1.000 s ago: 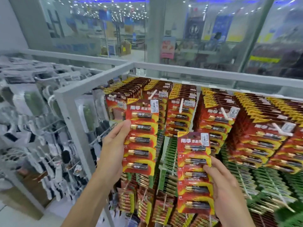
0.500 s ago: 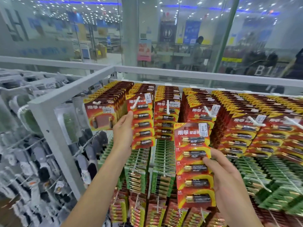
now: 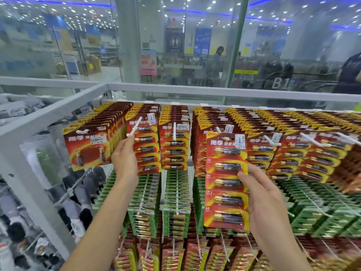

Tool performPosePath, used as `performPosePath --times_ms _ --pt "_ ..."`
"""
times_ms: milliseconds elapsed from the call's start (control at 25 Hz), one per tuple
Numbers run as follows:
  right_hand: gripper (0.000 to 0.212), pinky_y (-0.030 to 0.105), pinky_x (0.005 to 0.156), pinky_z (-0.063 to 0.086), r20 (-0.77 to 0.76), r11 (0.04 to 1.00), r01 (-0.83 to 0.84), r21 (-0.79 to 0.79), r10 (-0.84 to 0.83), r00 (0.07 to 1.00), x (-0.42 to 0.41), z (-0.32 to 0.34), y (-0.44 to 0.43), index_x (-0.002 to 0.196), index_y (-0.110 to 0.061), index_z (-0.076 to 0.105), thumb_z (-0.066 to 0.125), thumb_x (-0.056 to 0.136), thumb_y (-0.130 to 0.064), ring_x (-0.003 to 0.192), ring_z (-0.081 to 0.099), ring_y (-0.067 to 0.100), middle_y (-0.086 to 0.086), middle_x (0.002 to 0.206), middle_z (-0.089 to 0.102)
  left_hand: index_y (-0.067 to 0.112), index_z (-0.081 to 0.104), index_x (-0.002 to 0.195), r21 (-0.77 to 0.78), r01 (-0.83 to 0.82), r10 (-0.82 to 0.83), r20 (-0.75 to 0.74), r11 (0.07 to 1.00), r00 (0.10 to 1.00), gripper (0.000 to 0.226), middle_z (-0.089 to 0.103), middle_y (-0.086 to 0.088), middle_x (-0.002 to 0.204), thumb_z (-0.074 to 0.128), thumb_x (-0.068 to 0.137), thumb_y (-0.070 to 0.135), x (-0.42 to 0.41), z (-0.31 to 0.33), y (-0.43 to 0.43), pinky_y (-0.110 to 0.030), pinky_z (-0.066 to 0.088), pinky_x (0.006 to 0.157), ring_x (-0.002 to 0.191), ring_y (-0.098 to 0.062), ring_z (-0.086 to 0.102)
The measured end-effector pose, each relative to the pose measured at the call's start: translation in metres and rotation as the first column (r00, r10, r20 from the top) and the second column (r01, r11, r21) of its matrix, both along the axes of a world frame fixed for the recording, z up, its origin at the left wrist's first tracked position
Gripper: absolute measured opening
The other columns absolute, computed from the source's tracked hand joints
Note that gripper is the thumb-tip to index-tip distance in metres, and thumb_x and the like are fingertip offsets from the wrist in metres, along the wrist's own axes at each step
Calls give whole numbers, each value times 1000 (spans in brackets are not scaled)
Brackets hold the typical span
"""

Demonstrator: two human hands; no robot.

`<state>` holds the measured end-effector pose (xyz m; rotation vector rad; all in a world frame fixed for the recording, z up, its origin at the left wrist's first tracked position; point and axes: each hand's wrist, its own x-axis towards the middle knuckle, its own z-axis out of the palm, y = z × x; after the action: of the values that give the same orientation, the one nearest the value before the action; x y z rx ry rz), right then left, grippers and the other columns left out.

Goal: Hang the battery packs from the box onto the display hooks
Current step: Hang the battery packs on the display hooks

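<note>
One pack (image 3: 226, 167) remained in sight to hang, five batteries in it, gripped by its right edge in the right hand (image 3: 267, 208) before the rack. The left hand (image 3: 125, 159) was up at the tip of a hook (image 3: 135, 126) carrying another pack (image 3: 146, 149); I could not tell its grip. The top-row hooks looked nearly full, and the box was out of view.

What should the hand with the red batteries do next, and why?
Probably lift the red battery pack in the right hand up to a nearby white hook in the top row and slide its hang hole on. It is held in the air, on no hook yet, and that row holds matching red packs.
</note>
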<state>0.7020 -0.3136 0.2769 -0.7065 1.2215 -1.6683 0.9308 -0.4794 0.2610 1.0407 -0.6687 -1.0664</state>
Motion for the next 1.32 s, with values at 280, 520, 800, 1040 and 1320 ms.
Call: performPosePath --times_ms 280,520,800,1040,1320 --pt "19 46 73 63 -124 999 -19 44 25 992 5 -1 -41 108 -18 72 54 106 -22 84 78 30 7 97 79 39 69 84 6 -53 52 60 999 997 14 75 6 102 68 97 44 5 -7 -3 -54 53 103 108 -23 70" --pt "19 30 67 58 -219 999 12 35 -4 976 4 -13 -68 102 -17 71 54 106 -26 76 73 11 -3 89 76 34 67 93 -13 -55 57 145 998 988 14 64 16 88 61 103 42 7 -8 1 -32 49 89 87 -4 61" --pt "11 32 99 49 -314 995 104 -7 -100 944 -4 -43 -56 108 -37 69 60 102 -37 111 63 6 -15 119 68 27 65 131 -38 -28 39 333 999 942 29 70 11 115 53 107 39 21 -42 32 -29 52 89 91 -2 63" --pt "19 37 104 49 -350 980 187 67 -152 924 -14 -85 -15 102 -38 78 59 102 -39 112 69 10 -10 118 74 33 69 126 35 43 -52 310 998 949 25 68 14 129 52 107 38 25 -78 88 -44 48 110 122 -12 63" --pt "16 43 105 49 -336 868 373 328 -262 905 -32 -166 74 101 -33 79 66 96 -40 116 66 14 -9 113 76 23 72 111 212 291 -330 176 933 927 18 74 5 115 56 104 26 -22 -132 156 -44 48 101 109 -21 68"
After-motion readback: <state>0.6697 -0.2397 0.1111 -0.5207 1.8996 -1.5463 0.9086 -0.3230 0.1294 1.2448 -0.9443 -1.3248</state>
